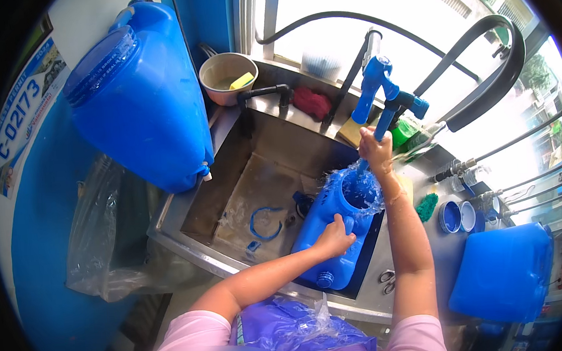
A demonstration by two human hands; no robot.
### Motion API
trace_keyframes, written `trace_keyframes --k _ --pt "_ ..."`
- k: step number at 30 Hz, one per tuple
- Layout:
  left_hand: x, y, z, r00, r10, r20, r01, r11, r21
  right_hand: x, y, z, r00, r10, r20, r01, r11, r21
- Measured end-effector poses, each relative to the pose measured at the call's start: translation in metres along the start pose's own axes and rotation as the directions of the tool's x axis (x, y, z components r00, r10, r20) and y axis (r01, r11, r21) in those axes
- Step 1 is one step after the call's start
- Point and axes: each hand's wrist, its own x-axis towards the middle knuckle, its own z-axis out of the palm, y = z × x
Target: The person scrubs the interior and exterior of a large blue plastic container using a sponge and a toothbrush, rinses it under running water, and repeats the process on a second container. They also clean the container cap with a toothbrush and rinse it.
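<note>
A blue plastic water jug (pixel 313 231) leans in the right part of the stainless steel sink (pixel 219 266), its wide round mouth uncovered and water splashing at the rim. My left hand (pixel 335 239) grips the jug's moulded handle just below that mouth. Above it, my right hand (pixel 376 153) is closed around a blue pipe (pixel 385 123) that comes down from a blue valve fitting (pixel 377 68); the pipe's lower end reaches into the mouth. A blue ring (pixel 266 223) and a small blue piece (pixel 254 245) lie on the sink floor left of the jug.
A large blue container with a tap (pixel 146 101) stands left of the sink. Behind are a pot (pixel 229 78) with a yellow sponge (pixel 241 81) and a red cloth (pixel 311 103). Rightward lie a green scrubber (pixel 427 207), caps (pixel 450 217), scissors (pixel 387 281) and another blue container (pixel 501 273).
</note>
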Motion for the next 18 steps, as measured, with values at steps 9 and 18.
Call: trace_keyframes --k 9,18 --pt "0.002 -0.001 0.003 1.000 0.014 0.013 -0.014 1.000 -0.004 -0.003 -0.003 0.003 0.976 0.117 0.185 -0.126 0.991 0.042" --pt "0.000 -0.006 0.006 0.998 0.060 -0.023 -0.060 0.998 -0.002 -0.016 0.048 0.022 0.941 0.198 -0.274 -0.152 0.972 0.180"
